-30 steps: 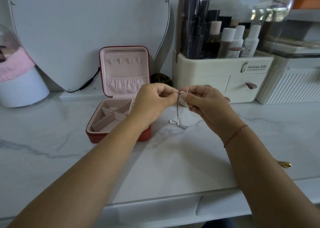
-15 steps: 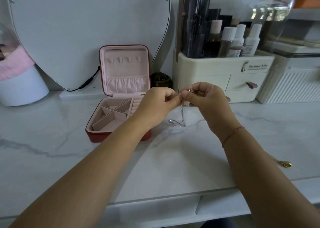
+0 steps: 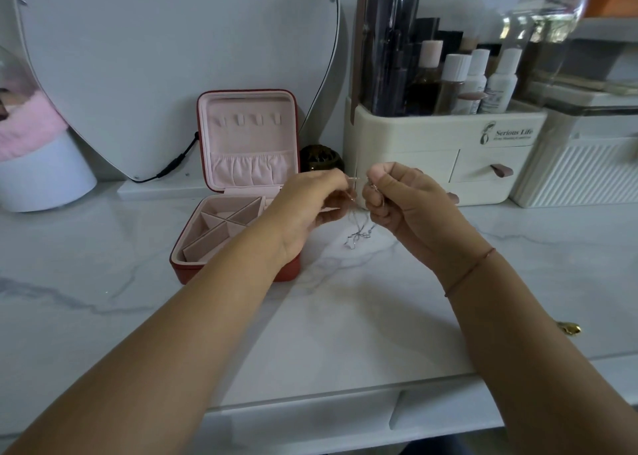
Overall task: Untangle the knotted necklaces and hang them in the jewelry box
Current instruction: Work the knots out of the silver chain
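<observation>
- A small gold piece (image 3: 569, 327) lay near the front edge of the marble table (image 3: 345, 316), just beside the right forearm.
- A thin red cord (image 3: 469, 271) circled the right wrist.
- The left hand (image 3: 310, 209) was raised over the table with its fingers curled, thumb and forefinger pinching a fine chain.
- The right hand (image 3: 411, 209) was near it, fingers also curled, pinching the same chain, with a short stretch running between the two hands.
- The necklaces (image 3: 359, 237) hung from between the hands in a silver tangle; whether the lowest loops touched the table could not be told.
- The jewelry box (image 3: 193, 270) stood open just left of the left hand, its pink tray partly hidden by that wrist and its lid (image 3: 247, 137) upright.
- Behind it sat a dark round ornament (image 3: 319, 157) and a cream organizer (image 3: 442, 137) holding bottles (image 3: 476, 74).
- A large mirror (image 3: 172, 57) leaned at the back.
</observation>
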`<action>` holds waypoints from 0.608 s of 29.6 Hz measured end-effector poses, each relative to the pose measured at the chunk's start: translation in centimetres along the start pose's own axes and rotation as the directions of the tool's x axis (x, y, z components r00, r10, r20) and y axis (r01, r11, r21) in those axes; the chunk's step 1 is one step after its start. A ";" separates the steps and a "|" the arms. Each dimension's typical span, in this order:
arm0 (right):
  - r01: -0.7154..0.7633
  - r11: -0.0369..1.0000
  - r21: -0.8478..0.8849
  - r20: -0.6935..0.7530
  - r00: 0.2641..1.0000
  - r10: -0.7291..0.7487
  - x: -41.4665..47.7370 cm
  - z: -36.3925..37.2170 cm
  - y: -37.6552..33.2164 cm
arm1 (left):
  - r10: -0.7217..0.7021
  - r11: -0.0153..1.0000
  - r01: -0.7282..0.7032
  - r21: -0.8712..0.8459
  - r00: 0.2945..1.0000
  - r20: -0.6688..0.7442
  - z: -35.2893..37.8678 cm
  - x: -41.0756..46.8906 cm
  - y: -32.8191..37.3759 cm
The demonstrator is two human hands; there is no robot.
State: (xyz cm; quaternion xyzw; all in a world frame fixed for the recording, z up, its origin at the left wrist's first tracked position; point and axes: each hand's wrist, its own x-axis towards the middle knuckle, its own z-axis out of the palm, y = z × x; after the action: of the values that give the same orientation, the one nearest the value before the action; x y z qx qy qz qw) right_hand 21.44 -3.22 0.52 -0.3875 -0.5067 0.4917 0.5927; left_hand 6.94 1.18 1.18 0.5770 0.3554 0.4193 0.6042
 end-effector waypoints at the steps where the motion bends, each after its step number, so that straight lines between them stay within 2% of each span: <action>1: -0.007 1.000 0.024 -0.005 1.000 0.007 0.0 -0.1 0.0 | -0.052 0.991 0.055 -0.119 0.998 0.034 -0.1 0.1 0.1; 3: 0.007 1.000 0.023 -0.050 0.999 -0.006 0.1 -0.3 0.0 | -0.098 0.954 0.122 -0.275 0.990 0.099 -0.8 0.3 0.4; 7: 0.041 0.999 0.001 -0.164 0.986 -0.040 0.3 -0.5 0.1 | -0.072 0.904 0.122 -0.410 0.988 0.136 -1.9 0.7 0.9; 13: 0.040 0.964 0.263 -0.109 0.994 -0.012 0.2 -0.3 -0.2 | -0.064 0.884 0.119 -0.453 0.989 0.135 -2.1 0.7 0.7; 18: 0.056 0.910 0.410 -0.169 0.985 0.016 0.3 -0.5 -0.2 | -0.091 0.898 0.153 -0.411 0.982 0.166 -1.7 0.6 0.5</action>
State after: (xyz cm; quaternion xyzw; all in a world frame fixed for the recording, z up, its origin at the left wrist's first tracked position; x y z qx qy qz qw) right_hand 21.98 -2.97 0.73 -0.2884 -0.3430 0.5471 0.7070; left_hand 5.60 2.43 1.53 0.4377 0.2475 0.4050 0.7637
